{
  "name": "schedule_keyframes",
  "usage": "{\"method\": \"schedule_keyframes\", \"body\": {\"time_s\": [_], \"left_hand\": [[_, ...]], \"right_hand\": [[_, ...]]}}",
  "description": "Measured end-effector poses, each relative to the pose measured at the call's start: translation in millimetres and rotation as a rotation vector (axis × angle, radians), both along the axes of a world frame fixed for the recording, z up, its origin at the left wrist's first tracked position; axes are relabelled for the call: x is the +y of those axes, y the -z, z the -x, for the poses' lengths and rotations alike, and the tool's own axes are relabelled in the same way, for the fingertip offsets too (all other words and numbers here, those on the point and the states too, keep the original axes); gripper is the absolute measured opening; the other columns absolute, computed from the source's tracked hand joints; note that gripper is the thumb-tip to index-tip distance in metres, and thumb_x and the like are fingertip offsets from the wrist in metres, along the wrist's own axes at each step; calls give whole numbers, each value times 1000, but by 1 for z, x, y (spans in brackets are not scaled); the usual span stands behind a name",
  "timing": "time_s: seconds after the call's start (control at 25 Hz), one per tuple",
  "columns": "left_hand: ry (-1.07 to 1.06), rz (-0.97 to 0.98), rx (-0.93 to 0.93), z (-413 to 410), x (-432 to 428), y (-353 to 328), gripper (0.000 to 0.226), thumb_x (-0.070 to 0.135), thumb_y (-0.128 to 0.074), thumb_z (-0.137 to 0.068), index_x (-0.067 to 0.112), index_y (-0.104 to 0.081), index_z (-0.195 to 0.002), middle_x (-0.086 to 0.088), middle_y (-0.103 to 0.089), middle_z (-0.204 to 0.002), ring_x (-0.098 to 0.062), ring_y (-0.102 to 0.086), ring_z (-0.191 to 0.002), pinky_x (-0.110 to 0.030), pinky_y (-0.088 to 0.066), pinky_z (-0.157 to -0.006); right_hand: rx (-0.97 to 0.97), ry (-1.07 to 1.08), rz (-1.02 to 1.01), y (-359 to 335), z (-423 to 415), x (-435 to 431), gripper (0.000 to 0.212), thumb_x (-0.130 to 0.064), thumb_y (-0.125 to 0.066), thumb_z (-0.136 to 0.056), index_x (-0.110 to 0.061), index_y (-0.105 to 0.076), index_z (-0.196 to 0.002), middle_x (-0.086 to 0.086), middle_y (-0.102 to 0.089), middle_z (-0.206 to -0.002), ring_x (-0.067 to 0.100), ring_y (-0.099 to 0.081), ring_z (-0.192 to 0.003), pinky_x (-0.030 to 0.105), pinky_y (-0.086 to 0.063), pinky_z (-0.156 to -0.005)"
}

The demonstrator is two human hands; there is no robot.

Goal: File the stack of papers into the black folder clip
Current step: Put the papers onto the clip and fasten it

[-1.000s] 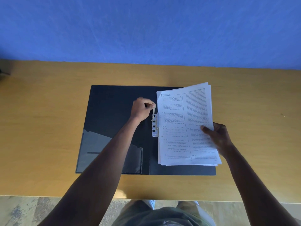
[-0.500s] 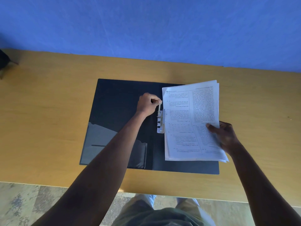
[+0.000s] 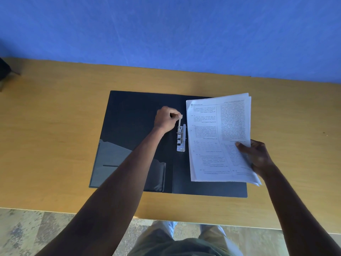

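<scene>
**A:** On the wooden counter [image 3: 55, 145], black folder [image 3: 136, 115] lying open, flat. Metal clip [image 3: 181, 138] sits along the spine, at the inner edge of the right-hand cover. Left hand [image 3: 166, 119] pinched shut on the clip's lever [image 3: 180, 120], lever raised.

**B:** And the papers?

**A:** Stack of papers [image 3: 219, 137] over the right cover, its left edge just beside the clip, not under it as far as I can tell. Right hand [image 3: 258, 157] clamped on the stack's right edge, thumb on top, fingers beneath. Sheets fan slightly at the lower right corner.

**B:** Step in hand?

**A:** I judge it to be opening the clip: lever held up so the stack can go in. Filing itself not yet done.

**B:** Next move calls for what?

**A:** Likely sliding the stack leftward until its edge seats under the raised clamp, squaring the fanned sheets first, then lowering the lever. Lever must be held up until the edge is in.

**B:** Any writing legible?

**A:** Two columns of printed text, a small header with a round mark at top left. Too fine to read. No brand visible on folder or clip.

**B:** Other items?

**A:** Clear pocket [image 3: 118, 163] inside the left cover. Blue wall [image 3: 166, 34] behind.
</scene>
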State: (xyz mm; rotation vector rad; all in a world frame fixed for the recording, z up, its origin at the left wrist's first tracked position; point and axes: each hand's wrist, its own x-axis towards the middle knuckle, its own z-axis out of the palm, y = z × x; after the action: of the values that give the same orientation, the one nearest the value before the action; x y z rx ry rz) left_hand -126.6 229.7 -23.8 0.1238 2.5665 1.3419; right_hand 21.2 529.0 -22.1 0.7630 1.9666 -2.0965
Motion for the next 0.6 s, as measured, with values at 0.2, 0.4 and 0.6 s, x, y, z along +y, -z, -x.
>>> {"method": "schedule_keyframes", "body": {"time_s": [0.2,0.4,0.6], "left_hand": [[-7,4,-9,-1,0,-4,13,7,-66,-90,5,-79,-91,-5,-78,-94,-9,-64,-86,-23,-50,-81],[-15,14,-21,-1,0,-3,13,9,-66,-90,7,-79,-91,-3,-77,-93,-7,-59,-82,-23,-46,-80],[-10,23,-5,-1,0,-1,14,7,-66,-90,5,-79,-90,-3,-77,-92,1,-57,-73,-18,-43,-72]], "right_hand": [[16,-11,-55,7,4,-10,20,-6,-69,-86,6,-71,-101,17,-76,-99,35,-72,-86,45,-61,-76],[25,-18,-174,6,6,-19,12,-4,-66,-90,0,-73,-100,7,-77,-91,26,-74,-78,39,-63,-71],[-21,-10,-318,7,5,-29,16,-9,-66,-92,-2,-72,-105,10,-73,-93,25,-70,-76,30,-55,-65]]}}
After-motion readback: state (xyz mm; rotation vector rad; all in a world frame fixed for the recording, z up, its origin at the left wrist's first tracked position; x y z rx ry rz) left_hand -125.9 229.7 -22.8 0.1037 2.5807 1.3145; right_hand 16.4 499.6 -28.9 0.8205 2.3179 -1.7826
